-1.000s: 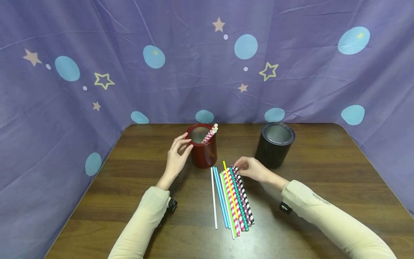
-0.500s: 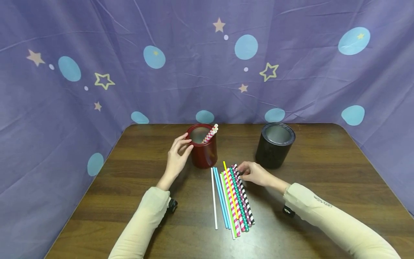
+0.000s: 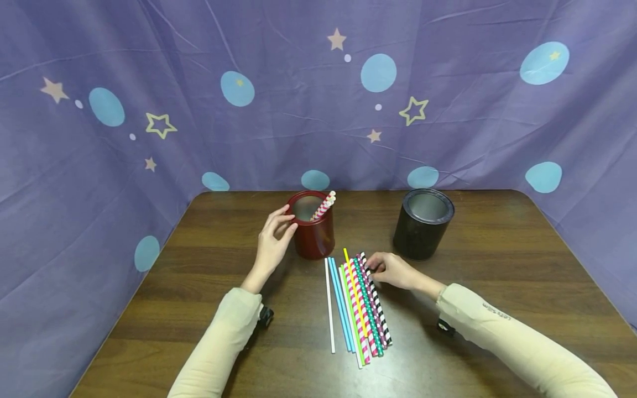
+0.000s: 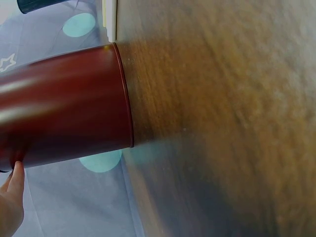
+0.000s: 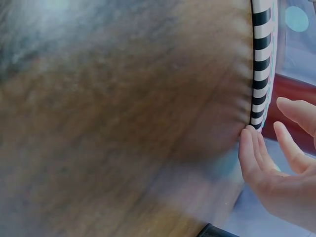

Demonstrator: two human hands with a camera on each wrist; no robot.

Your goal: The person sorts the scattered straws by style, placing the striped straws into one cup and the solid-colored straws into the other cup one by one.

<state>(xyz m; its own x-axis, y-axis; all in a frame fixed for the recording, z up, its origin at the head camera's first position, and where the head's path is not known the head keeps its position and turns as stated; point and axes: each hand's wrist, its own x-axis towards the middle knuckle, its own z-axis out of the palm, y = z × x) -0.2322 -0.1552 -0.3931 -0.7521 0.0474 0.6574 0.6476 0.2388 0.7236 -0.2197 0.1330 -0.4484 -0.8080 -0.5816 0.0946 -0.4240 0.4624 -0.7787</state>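
Observation:
My left hand [image 3: 272,243] holds the rim of a dark red canister [image 3: 314,240], its thumb against the outside wall. Several pink-striped straws [image 3: 322,209] lean inside that canister. On the table lies a row of straws, mostly side by side: white [image 3: 329,304], blue, green, pink-striped, teal dotted [image 3: 369,307], purple dotted, and, at the right end, a black-and-white striped straw [image 3: 376,304]. A yellow straw [image 3: 354,287] crosses on top. My right hand [image 3: 395,271] is beside the row; its lower fingertips reach the end of the black-and-white straw [image 5: 261,54], thumb and index finger apart.
A black canister [image 3: 422,237] stands upright at the back right, behind my right hand. The wooden table [image 3: 502,254] ends at the back against a purple curtain [image 3: 298,110] with stars and blue dots.
My right hand has drawn back slightly toward me and to the right, along the black-and-white straw's upper end. The left hand and the red canister have stayed in place.

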